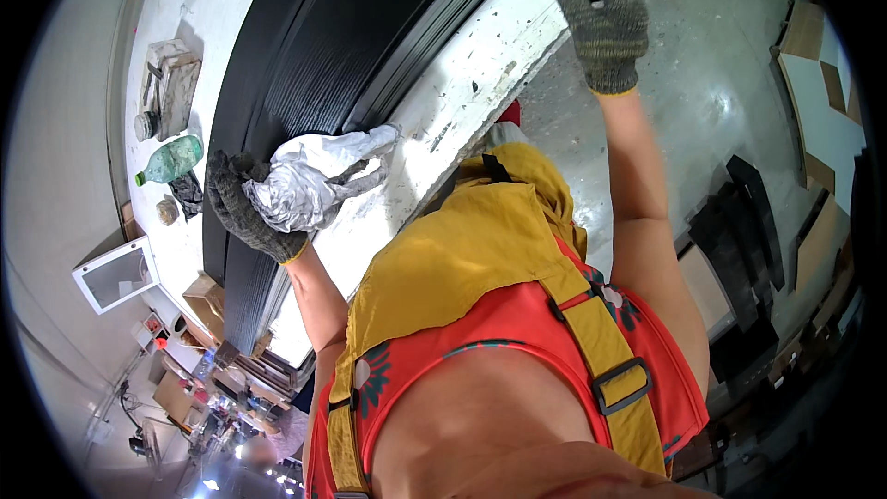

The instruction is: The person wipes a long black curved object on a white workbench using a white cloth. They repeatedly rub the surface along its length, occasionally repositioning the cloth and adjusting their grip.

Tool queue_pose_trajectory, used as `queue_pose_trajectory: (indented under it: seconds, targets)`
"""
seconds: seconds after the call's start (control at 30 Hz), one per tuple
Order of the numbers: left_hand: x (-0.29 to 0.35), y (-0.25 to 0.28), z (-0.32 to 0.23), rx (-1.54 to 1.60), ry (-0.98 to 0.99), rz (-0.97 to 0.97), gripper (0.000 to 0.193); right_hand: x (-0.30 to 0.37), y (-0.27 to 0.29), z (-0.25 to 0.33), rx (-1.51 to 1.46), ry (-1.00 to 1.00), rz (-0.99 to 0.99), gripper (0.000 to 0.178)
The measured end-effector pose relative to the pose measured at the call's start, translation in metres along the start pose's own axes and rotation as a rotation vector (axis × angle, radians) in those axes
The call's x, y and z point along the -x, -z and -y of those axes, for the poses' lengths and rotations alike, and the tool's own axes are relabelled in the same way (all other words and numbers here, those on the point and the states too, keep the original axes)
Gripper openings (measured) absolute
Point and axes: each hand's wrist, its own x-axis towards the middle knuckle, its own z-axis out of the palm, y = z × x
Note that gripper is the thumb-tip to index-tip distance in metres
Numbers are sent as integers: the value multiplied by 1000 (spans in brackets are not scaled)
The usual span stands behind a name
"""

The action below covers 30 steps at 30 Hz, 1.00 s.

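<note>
In a dark grey knitted glove, my left hand (242, 212) is closed on a crumpled whitish rag (297, 189) at the left edge of a black moulded panel (305, 83). The rag's loose end lies across the panel's near edge and over the paint-marked white bench (434, 120). My right hand (605, 23), gloved the same way, is stretched far forward at the top right, beyond the panel's near edge. Its fingers are bent round a small pale piece, partly cut off by the frame's edge, whose kind I cannot make out.
Beyond the panel are a green plastic bottle (171, 159), a stained open box (171, 83) and a small jar (145, 125). A white-framed pane (117, 275) stands at the left. On the floor at right lie black strips (739, 231) and flat boards (813, 111). A person (286, 434) is far off at lower left.
</note>
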Motion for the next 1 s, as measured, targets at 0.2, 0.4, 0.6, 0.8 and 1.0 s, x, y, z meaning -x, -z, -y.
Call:
queue_pose_trajectory:
  seconds: [0.2, 0.4, 0.6, 0.8, 1.0]
  targets:
    - [-5, 13, 4, 312, 354, 48, 38, 32, 11, -9, -55, 74, 125, 30]
    - [-43, 12, -20, 571, 354, -33, 48, 3, 4, 14, -341, -20, 97, 33]
    - [-23, -11, -25, 267, 29, 461, 76, -33, -9, 48, -111, 104, 37, 36]
    - [-16, -12, -22, 299, 164, 426, 70, -41, -6, 46, 8, 283, 129, 35]
    - [-16, -12, -22, 312, 177, 413, 68, -41, -5, 45, -7, 371, 127, 36]
